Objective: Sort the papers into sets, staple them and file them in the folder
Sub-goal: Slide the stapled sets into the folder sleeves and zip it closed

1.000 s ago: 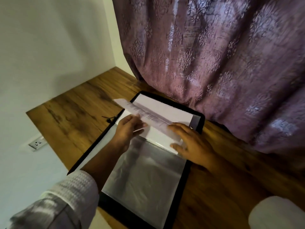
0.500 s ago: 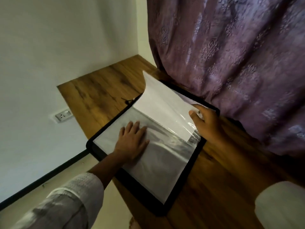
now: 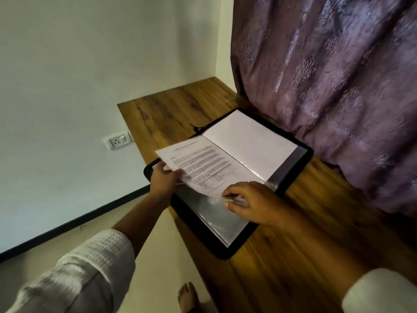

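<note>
Along the left edge of the wooden desk I see the black folder lying open, its near-left corner hanging off that edge and its far half close to the curtain. The left hand reaches in from beyond the desk's left edge, its forearm stretched out from a white sleeve. Its fingers are curled round the left side of the printed sheet, gripping it. The right hand lies knuckles up over the folder's near half, and thumb and fingertips pinch the sheet's near corner, though that spot is blurred. The sheet is held just above the clear pocket, printed face up and slightly bowed. Its long axis runs beside the folder's spine, with the heading at the far end. A blank white page fills the far half. A wall socket sits beyond the desk's left edge.
</note>
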